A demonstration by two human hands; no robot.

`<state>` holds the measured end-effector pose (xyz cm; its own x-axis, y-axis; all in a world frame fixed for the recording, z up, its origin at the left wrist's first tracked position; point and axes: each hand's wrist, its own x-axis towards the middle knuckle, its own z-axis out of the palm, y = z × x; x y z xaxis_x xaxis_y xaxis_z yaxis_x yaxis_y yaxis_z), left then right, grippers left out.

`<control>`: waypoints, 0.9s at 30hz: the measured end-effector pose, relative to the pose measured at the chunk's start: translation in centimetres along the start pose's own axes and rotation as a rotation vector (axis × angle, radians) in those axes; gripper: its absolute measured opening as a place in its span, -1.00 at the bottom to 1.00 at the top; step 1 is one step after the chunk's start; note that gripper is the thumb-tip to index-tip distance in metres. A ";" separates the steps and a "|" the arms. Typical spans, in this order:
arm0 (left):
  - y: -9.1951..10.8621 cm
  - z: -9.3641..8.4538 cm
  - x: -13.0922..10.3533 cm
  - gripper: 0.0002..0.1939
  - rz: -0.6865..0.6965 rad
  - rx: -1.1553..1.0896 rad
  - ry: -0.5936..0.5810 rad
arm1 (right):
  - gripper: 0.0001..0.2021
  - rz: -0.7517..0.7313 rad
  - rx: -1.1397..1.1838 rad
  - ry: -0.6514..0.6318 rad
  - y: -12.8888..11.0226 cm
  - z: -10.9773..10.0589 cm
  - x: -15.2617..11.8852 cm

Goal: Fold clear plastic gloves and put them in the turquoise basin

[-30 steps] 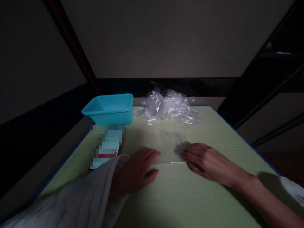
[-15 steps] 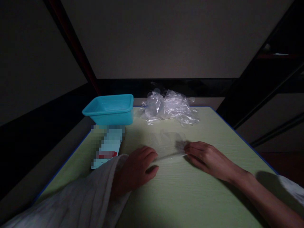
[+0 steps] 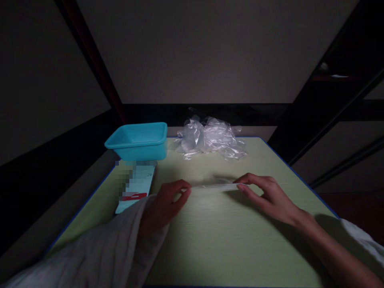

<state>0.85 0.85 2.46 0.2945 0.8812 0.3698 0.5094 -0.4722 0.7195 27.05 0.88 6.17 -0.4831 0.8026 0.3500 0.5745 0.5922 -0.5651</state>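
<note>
A clear plastic bag [image 3: 213, 186] is stretched in a thin strip between my two hands, just above the table. My left hand [image 3: 169, 200] pinches its left end between thumb and fingers. At the other end, my right hand [image 3: 265, 196] grips the bag's edge in a pinch. Beyond them, a crumpled pile of clear plastic bags [image 3: 211, 138] lies at the back of the table.
A blue plastic basket [image 3: 139, 150] stands at the table's back left. In front of it lies a phone [image 3: 139, 182] with a lit, partly blurred screen, close to my left sleeve. The pale green table [image 3: 228, 248] has a blue edge.
Both hands have closed into pinches on the bag's near edge and raised it slightly. The bag was lying flatter on the table before. The view has shifted a little.
</note>
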 end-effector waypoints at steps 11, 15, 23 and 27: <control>3.4 -1.5 0.1 -0.74 -0.364 -0.711 -0.189 | -0.74 0.154 0.530 0.135 -2.9 -1.3 -0.3; 3.8 -1.3 0.1 -0.71 -0.472 -0.777 -0.174 | -0.69 0.277 0.663 0.047 -2.1 -0.7 0.1; 1.3 0.3 0.8 -0.73 -0.661 -0.603 -0.191 | -0.78 0.367 0.702 -0.191 1.7 1.8 0.7; 0.6 0.9 0.7 -0.76 -0.666 -0.526 -0.242 | -0.79 0.330 0.734 -0.239 2.8 2.2 0.8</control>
<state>2.06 1.13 2.65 0.2625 0.9121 -0.3148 0.2151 0.2627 0.9406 26.85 2.99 3.18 -0.5399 0.8408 -0.0394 0.1749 0.0663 -0.9824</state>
